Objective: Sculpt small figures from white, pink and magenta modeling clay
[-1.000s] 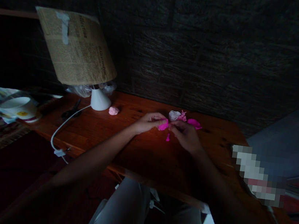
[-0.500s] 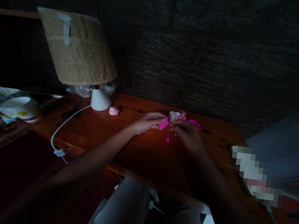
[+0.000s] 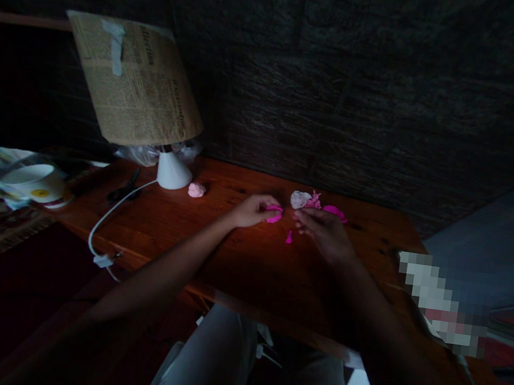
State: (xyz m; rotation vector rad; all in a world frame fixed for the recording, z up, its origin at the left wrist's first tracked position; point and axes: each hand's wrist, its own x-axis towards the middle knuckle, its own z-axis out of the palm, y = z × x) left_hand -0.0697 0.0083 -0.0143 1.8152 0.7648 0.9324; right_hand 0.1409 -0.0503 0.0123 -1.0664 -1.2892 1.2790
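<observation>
Over the wooden table, my left hand (image 3: 252, 211) pinches a bright pink piece of what looks like modelling clay (image 3: 273, 214). My right hand (image 3: 325, 232) is a short way to its right, thumb and fingertips pressed together; anything between them is too small to make out. Below the right fingertips lies a small magenta piece (image 3: 289, 236). Behind that hand are a whitish lump (image 3: 300, 199), a knobbly pink piece (image 3: 315, 199) and a flat magenta piece (image 3: 335, 213), partly covered by the hand. A pale pink lump (image 3: 196, 190) sits farther left.
A lamp with a newspaper shade (image 3: 133, 85) stands at the back left, its white cord (image 3: 104, 223) running over the table's front edge. Dark scissors (image 3: 123, 189) and a white bowl (image 3: 33, 183) are further left. A blurred-out object (image 3: 439, 302) lies at the right.
The pink piece in my left hand has tipped flatter and moved slightly left, away from my right fingertips. My right hand has barely shifted.
</observation>
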